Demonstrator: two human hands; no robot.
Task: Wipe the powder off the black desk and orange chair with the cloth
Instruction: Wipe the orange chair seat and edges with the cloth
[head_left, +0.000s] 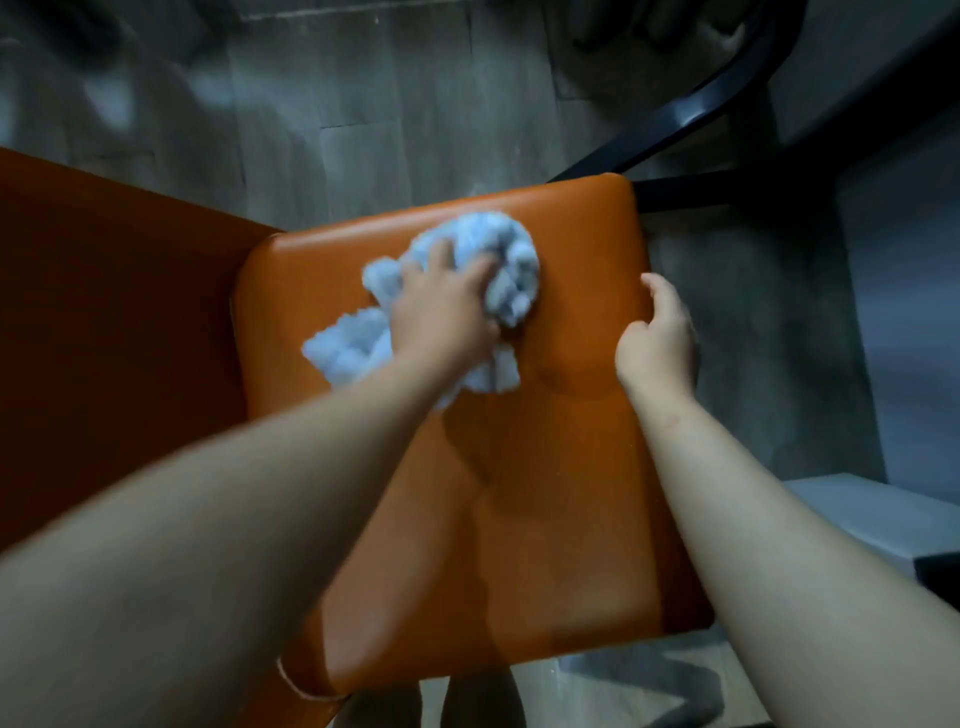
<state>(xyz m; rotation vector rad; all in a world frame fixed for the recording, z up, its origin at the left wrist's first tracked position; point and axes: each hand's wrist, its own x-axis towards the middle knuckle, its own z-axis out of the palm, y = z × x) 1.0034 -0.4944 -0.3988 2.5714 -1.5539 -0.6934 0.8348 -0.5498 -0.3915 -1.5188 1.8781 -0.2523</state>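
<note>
Head view looks straight down on the orange chair (545, 519). Its seat fills the middle of the frame and the backrest panel runs off at 9 o'clock.

The cloth (498, 260), white and pale blue and fluffy, is bunched on the far half of the seat, at about 11 o'clock from the seat's centre. One loose tail trails back toward 7 o'clock.

The left hand (441, 312) is on top of the wad. Its fingers are splayed and curled into the folds, gripping it while pressing it flat to the leather. The thumb is hidden under the fabric. My read: bunching gives a thick pad, and the grip keeps it from sliding out mid-stroke.

The right hand (657, 338) is at the seat's 3 o'clock edge, well apart from the cloth, with its fingers hooked over the rim. That is likely a bracing hold, so the chair doesn't skate on the floor under the wiping push.

Step in hand is wiping the seat, working the far end. The near half and the backrest are not under the cloth now. Motion blur is heavy, so I cannot tell if any powder remains on the orange surface.

A black curved frame (691, 111) sits at 1 o'clock, next to the seat's far right corner. The grey plank floor (363, 104) lies beyond. A pale ledge (872, 514) is at 4 o'clock. There is a thin cord (298, 686) on the left wrist.

No brand, label or readable writing shows anywhere.
</note>
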